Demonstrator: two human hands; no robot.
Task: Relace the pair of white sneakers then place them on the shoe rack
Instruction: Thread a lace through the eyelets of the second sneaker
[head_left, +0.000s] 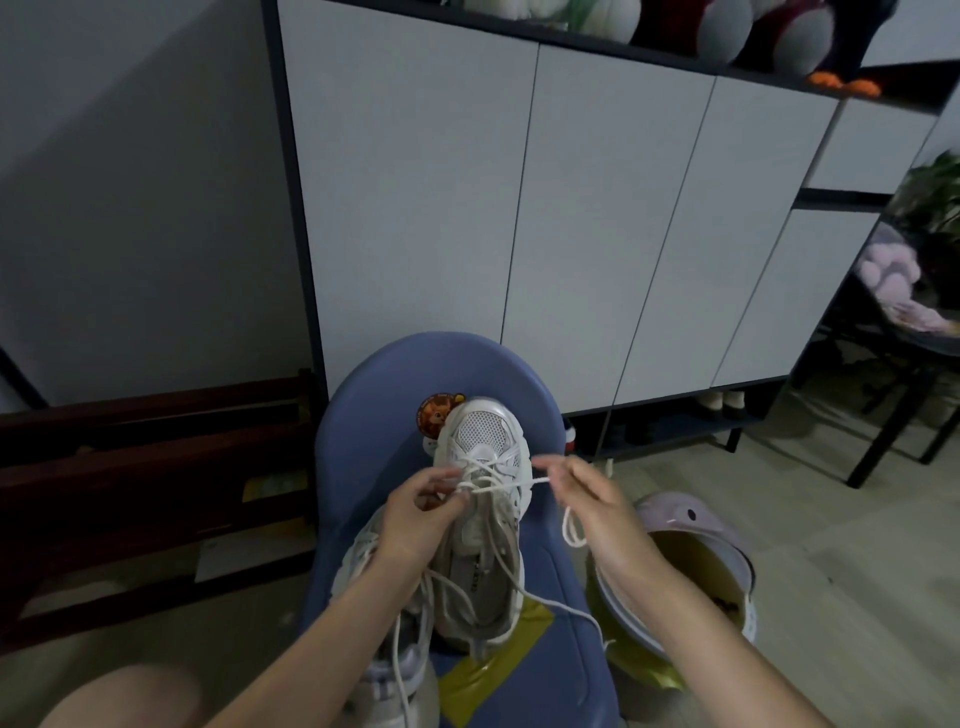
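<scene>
Two white sneakers (480, 519) lie on a blue chair (530, 691) (toes pointing away). Left hand (421, 512) pinches the lace (506, 486) at the eyelets; right hand (597, 506) pinches its taut end. Beside the chair, a lidded bin (691, 566).

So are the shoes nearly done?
Not yet. The front sneaker has its lowest crossings laced; the left hand and right hand are pulling its lace through. The second sneaker lies loose-laced on the blue chair. Neither is racked.
</scene>
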